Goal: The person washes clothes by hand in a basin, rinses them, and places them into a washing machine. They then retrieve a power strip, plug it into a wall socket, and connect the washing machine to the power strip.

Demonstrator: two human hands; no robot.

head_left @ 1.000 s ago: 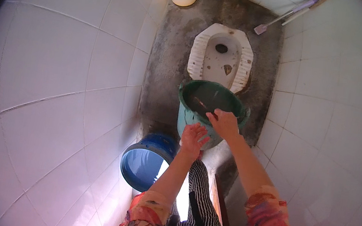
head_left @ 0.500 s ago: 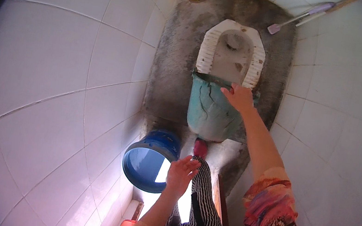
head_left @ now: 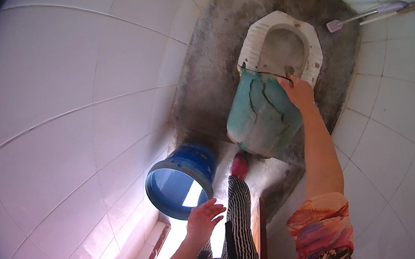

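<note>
**Green bucket tipped over the squat pan**

The green bucket (head_left: 263,117) is lying tilted, mouth toward the squat toilet (head_left: 283,43). The right hand (head_left: 297,92) is clamped on its rim. The left hand (head_left: 203,220) is hovering open-fingered, empty, beside the blue bucket (head_left: 180,179).

Tipped bucket (head_left: 263,114) before squat toilet (head_left: 283,47)

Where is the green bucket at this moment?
In the head view, upper centre: the green bucket is tipped over the squat toilet, its rim gripped by the right hand.
</note>
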